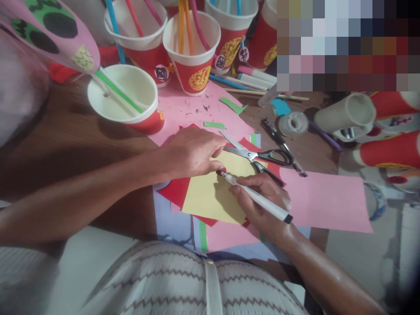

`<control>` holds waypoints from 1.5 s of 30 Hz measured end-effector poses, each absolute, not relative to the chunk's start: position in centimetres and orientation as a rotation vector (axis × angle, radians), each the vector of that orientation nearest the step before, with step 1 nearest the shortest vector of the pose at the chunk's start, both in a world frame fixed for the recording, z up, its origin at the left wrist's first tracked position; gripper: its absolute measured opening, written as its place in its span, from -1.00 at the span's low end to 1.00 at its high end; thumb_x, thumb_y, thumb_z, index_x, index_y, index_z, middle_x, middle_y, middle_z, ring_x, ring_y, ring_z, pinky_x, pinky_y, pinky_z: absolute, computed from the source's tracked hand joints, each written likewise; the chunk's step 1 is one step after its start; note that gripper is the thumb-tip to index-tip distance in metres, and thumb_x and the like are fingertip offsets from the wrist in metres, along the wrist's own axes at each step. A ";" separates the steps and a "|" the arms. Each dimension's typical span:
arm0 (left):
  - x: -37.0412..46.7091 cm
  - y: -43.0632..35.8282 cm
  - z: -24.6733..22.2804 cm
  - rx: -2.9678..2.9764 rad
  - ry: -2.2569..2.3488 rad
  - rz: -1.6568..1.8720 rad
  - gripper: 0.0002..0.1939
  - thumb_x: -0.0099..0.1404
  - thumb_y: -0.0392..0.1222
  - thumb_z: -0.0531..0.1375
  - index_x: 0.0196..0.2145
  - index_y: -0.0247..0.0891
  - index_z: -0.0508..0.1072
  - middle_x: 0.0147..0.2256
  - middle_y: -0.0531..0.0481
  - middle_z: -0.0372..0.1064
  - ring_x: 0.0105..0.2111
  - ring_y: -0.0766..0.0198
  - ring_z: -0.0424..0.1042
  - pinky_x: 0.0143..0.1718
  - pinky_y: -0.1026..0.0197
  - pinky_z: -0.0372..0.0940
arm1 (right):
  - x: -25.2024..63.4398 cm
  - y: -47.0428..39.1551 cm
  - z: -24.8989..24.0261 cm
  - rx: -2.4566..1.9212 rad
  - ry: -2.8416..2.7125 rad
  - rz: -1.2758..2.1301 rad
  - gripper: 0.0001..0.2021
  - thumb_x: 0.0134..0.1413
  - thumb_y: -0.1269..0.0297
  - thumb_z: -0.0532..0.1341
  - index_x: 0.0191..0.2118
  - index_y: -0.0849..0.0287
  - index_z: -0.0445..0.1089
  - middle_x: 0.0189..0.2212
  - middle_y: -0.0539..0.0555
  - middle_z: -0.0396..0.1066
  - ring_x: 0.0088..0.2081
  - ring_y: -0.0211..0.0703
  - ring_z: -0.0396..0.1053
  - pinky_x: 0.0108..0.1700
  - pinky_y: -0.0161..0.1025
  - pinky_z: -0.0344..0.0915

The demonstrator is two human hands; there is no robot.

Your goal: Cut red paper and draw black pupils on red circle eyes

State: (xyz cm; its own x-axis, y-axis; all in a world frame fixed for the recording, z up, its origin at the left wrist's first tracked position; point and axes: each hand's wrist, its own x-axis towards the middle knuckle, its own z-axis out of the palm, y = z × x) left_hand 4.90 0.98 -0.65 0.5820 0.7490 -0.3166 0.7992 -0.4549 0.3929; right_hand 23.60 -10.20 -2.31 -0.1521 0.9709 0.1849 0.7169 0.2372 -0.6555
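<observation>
My right hand grips a white marker with a black end, its tip pointing up and left. That tip touches a small red piece, partly dark, at the thumb of my left hand. The fingers of my left hand are curled and pinch this piece just above a yellow paper sheet. Under the yellow sheet lie red paper and pink paper. Black-handled scissors lie with blades apart beside my left fingertips, above my right hand.
Red-and-white paper cups with coloured sticks stand at the back. A nearer cup holds a green stick with a pink decorated shape. A black pen, a roll of clear tape, green scraps and a pink sheet lie around.
</observation>
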 end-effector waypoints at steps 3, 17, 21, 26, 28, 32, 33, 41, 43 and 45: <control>5.0 1.0 -0.6 2.299 1.242 -0.131 -0.67 0.07 0.17 0.14 -0.40 -0.14 0.38 -0.52 0.09 0.36 -0.57 0.32 0.27 -0.54 0.24 -0.05 | 23.7 -10.2 -2.2 -1.553 -1.956 0.543 -0.94 0.04 0.27 0.24 -0.33 0.09 0.36 -0.48 -0.04 0.46 -0.55 -0.27 0.41 -0.52 -0.36 0.31; 4.9 1.0 -0.7 2.277 1.223 -0.122 -0.68 0.07 0.17 0.13 -0.43 -0.13 0.35 -0.52 0.10 0.35 -0.57 0.32 0.23 -0.54 0.24 -0.06 | 23.6 -10.2 -2.1 -1.562 -1.949 0.547 -0.94 0.05 0.29 0.23 -0.34 0.12 0.34 -0.51 -0.05 0.45 -0.54 -0.28 0.41 -0.53 -0.38 0.30; 4.9 1.0 -0.6 2.269 1.218 -0.132 -0.66 0.07 0.19 0.12 -0.39 -0.12 0.38 -0.51 0.09 0.35 -0.55 0.30 0.24 -0.52 0.22 -0.05 | 23.4 -10.2 -2.0 -1.596 -1.942 0.534 -0.92 0.05 0.26 0.22 -0.39 0.12 0.34 -0.57 -0.05 0.43 -0.57 -0.25 0.41 -0.57 -0.36 0.28; 5.0 1.0 -0.5 2.285 1.221 -0.125 -0.67 0.07 0.17 0.13 -0.42 -0.14 0.37 -0.53 0.10 0.33 -0.57 0.33 0.21 -0.54 0.23 -0.07 | 23.5 -10.3 -2.1 -1.628 -1.919 0.514 -0.91 0.05 0.25 0.23 -0.34 0.12 0.35 -0.54 -0.05 0.44 -0.58 -0.29 0.38 -0.58 -0.38 0.26; 5.0 1.0 -0.5 2.284 1.222 -0.131 -0.68 0.08 0.16 0.13 -0.42 -0.15 0.37 -0.54 0.10 0.33 -0.58 0.34 0.21 -0.54 0.24 -0.08 | 23.6 -10.3 -2.1 -1.625 -1.929 0.505 -0.91 0.04 0.25 0.24 -0.34 0.12 0.36 -0.52 -0.05 0.45 -0.59 -0.30 0.37 -0.58 -0.39 0.26; 5.0 1.0 -0.5 2.271 1.235 -0.144 -0.67 0.07 0.18 0.13 -0.41 -0.15 0.37 -0.53 0.10 0.33 -0.58 0.34 0.21 -0.54 0.24 -0.07 | 23.5 -10.2 -1.9 -1.591 -1.953 0.491 -0.91 0.06 0.25 0.21 -0.38 0.14 0.35 -0.57 -0.06 0.44 -0.59 -0.29 0.39 -0.56 -0.39 0.26; 5.0 1.0 -0.6 2.272 1.234 -0.140 -0.66 0.07 0.18 0.13 -0.41 -0.15 0.37 -0.53 0.10 0.34 -0.57 0.34 0.21 -0.54 0.24 -0.06 | 23.5 -10.2 -1.8 -1.587 -1.953 0.488 -0.91 0.06 0.25 0.21 -0.39 0.14 0.34 -0.59 -0.07 0.43 -0.60 -0.29 0.38 -0.57 -0.39 0.26; 4.9 1.0 -0.6 2.282 1.230 -0.153 -0.66 0.09 0.18 0.13 -0.37 -0.13 0.41 -0.51 0.10 0.34 -0.55 0.31 0.24 -0.52 0.23 -0.04 | 23.6 -10.4 -2.0 -1.632 -1.921 0.494 -0.91 0.04 0.25 0.24 -0.35 0.14 0.36 -0.57 -0.06 0.44 -0.57 -0.28 0.40 -0.56 -0.39 0.25; 4.9 1.0 -0.6 2.283 1.230 -0.156 -0.66 0.09 0.17 0.12 -0.35 -0.12 0.41 -0.50 0.09 0.35 -0.54 0.31 0.24 -0.51 0.23 -0.04 | 23.5 -10.3 -2.1 -1.632 -1.925 0.473 -0.91 0.04 0.25 0.23 -0.36 0.14 0.36 -0.58 -0.06 0.44 -0.58 -0.28 0.39 -0.58 -0.40 0.24; 5.0 1.0 -0.5 2.282 1.234 -0.149 -0.67 0.09 0.17 0.13 -0.36 -0.13 0.40 -0.50 0.09 0.36 -0.54 0.31 0.25 -0.51 0.23 -0.05 | 23.4 -10.2 -2.1 -1.605 -1.936 0.449 -0.90 0.05 0.25 0.22 -0.36 0.15 0.35 -0.59 -0.07 0.43 -0.61 -0.30 0.38 -0.59 -0.40 0.23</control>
State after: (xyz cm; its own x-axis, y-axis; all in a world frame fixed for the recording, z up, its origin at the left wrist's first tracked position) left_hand 4.97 1.02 -0.55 0.5752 0.7446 -0.3388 0.8038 -0.4376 0.4029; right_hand 23.43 -10.25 -2.05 -0.1097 0.9700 0.2171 0.7752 0.2202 -0.5921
